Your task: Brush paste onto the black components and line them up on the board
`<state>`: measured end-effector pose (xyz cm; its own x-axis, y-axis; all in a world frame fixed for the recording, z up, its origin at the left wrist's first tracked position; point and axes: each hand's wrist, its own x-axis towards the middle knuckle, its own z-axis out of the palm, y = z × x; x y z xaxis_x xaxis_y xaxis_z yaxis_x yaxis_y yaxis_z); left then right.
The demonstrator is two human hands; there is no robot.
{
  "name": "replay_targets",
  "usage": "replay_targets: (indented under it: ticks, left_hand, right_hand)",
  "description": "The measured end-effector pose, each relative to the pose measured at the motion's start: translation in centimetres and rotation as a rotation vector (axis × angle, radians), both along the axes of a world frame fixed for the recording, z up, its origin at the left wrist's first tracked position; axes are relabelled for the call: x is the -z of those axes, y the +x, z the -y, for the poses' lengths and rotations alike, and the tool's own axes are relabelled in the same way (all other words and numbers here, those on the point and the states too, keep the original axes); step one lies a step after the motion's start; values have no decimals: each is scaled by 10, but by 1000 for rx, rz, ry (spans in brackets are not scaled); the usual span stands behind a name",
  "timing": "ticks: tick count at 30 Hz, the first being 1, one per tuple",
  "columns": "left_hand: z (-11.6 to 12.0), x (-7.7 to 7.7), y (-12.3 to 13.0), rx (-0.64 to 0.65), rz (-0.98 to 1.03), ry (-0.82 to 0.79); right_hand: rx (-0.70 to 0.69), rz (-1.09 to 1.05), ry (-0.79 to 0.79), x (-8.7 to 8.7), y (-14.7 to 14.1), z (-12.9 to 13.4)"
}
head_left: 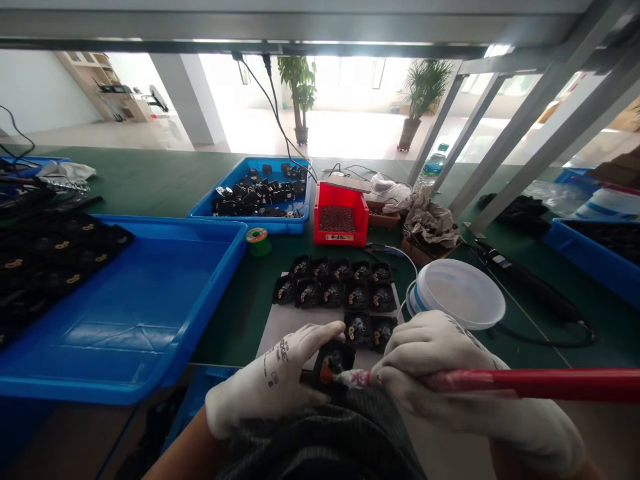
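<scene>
My left hand (pixel 275 373), in a white glove, grips a black square housing (pixel 337 360) by its left side, near the front edge of a white sheet (pixel 285 323). My right hand (pixel 435 367), also gloved, is closed around a red-handled brush (pixel 540 385) lying nearly level. The brush's pale tip touches the inside of the held housing, beside an orange spot. Beyond my hands, several similar black housings (pixel 331 292) stand in rows on the sheet, with small brass-coloured parts and wires inside.
A white round tub (pixel 460 293) stands right of the rows. Behind are a red bin (pixel 341 238) of small grains, a solder spool (pixel 258 241) and a blue tray (pixel 200 215) of black parts. A large blue tray (pixel 150 293) lies left; metal struts rise at right.
</scene>
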<state>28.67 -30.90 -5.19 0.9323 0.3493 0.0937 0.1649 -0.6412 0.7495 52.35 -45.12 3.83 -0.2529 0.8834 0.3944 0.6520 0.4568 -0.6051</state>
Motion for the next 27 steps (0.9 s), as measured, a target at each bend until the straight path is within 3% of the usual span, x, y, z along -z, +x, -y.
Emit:
replay_targets:
  ticks: [4, 8, 15, 22, 25, 27]
  left_hand:
    - [-3, 5, -7, -101, -43, -92]
    - [-3, 5, -10, -136, -46, -156]
    - [0, 7, -11, -132, -45, -172]
    - [2, 6, -10, -141, -51, -188]
    - [-1, 12, -10, -169, -53, -198]
    - [-3, 19, -8, -220, -24, -183]
  right_hand:
    - [128, -154, 86, 4, 0, 6]
    - [196, -255, 77, 10, -1, 7]
    - [-39, 6, 68, 17, 0, 8]
    - [-47, 16, 73, 16, 4, 9]
    - [13, -38, 93, 14, 7, 14]
    - [142, -154, 123, 14, 10, 20]
